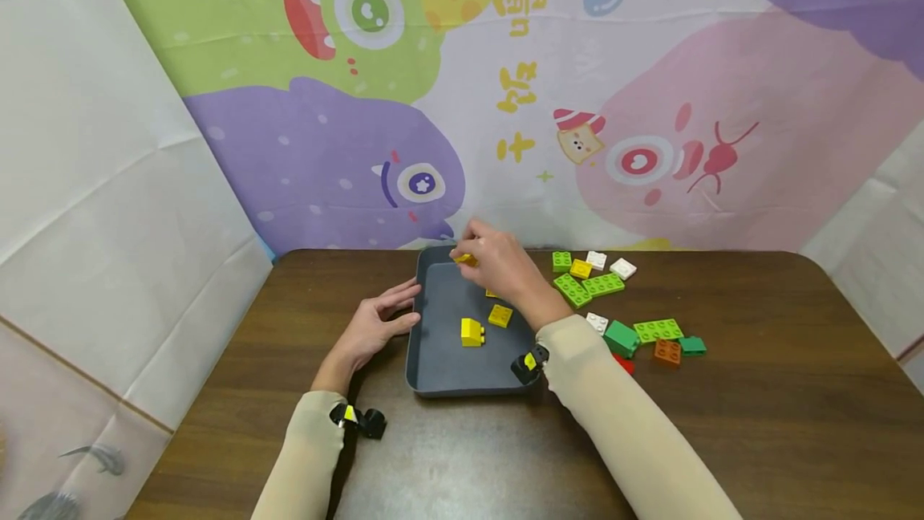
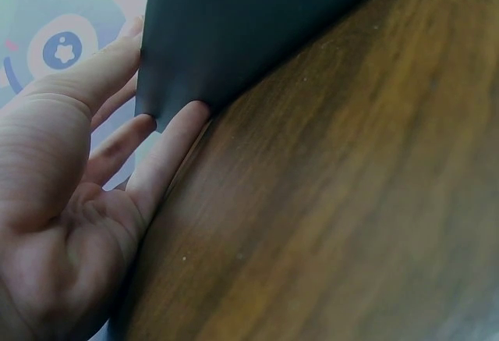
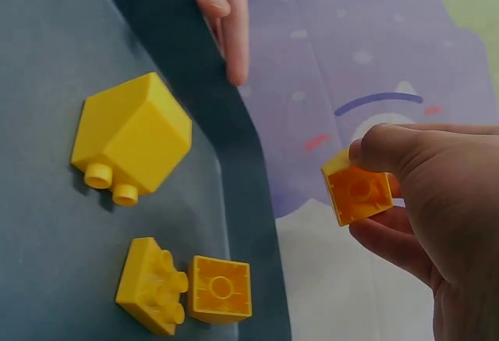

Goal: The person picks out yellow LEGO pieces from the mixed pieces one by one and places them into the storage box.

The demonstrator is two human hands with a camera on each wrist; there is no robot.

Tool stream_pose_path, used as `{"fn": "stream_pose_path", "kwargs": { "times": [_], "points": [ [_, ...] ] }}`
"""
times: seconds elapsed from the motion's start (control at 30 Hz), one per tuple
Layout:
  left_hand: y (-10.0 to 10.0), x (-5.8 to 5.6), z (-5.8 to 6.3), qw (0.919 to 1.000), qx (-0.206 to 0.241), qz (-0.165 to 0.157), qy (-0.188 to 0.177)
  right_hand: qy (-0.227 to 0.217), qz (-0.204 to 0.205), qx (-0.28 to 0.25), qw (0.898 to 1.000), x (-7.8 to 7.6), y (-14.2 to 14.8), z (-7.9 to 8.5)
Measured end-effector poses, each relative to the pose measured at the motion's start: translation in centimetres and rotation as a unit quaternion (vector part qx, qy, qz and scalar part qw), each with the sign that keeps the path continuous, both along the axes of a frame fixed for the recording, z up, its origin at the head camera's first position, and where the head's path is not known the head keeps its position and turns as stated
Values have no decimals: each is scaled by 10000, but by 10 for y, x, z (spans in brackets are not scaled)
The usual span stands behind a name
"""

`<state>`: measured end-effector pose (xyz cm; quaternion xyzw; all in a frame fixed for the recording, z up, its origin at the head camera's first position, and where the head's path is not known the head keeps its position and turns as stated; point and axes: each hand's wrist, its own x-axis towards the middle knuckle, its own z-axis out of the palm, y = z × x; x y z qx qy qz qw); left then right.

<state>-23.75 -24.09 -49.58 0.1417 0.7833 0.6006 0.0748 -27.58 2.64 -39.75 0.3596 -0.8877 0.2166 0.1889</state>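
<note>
My right hand (image 1: 500,265) pinches a small yellow building block (image 3: 360,191) between thumb and fingers, over the far end of the dark grey tray (image 1: 443,367). In the right wrist view, the block's hollow underside faces the camera. My left hand (image 1: 370,326) touches the tray's left side with its fingers extended, and the left wrist view shows fingertips (image 2: 189,115) against the outer wall. On the tray lie a sloped yellow block (image 1: 472,332), a square yellow block (image 1: 500,315) and another yellow block (image 3: 221,289), partly covered by my right hand in the head view.
Right of the tray, loose blocks lie on the brown wooden table (image 1: 758,424): light green plates (image 1: 603,285), white pieces (image 1: 623,268), a dark green block (image 1: 621,339), an orange-brown one (image 1: 667,352) and a red one (image 1: 625,363). A cartoon-printed cloth (image 1: 534,207) hangs behind the table.
</note>
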Motion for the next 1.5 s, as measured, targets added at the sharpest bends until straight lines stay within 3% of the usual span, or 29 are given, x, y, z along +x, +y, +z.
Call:
{"fn": "stream_pose_path", "kwargs": {
  "times": [0.3,0.7,1.5],
  "points": [
    [1,0,2,10000,-55,11,-36,-794,-18,423,9959,-1,-1,-10],
    [-1,1,0,9999,-100,13,-13,-1827,13,889,9791,-2,-5,-28],
    [0,1,1,10000,-32,-19,-17,-2291,233,1266,9649,-1,-5,-33]
  ]
}}
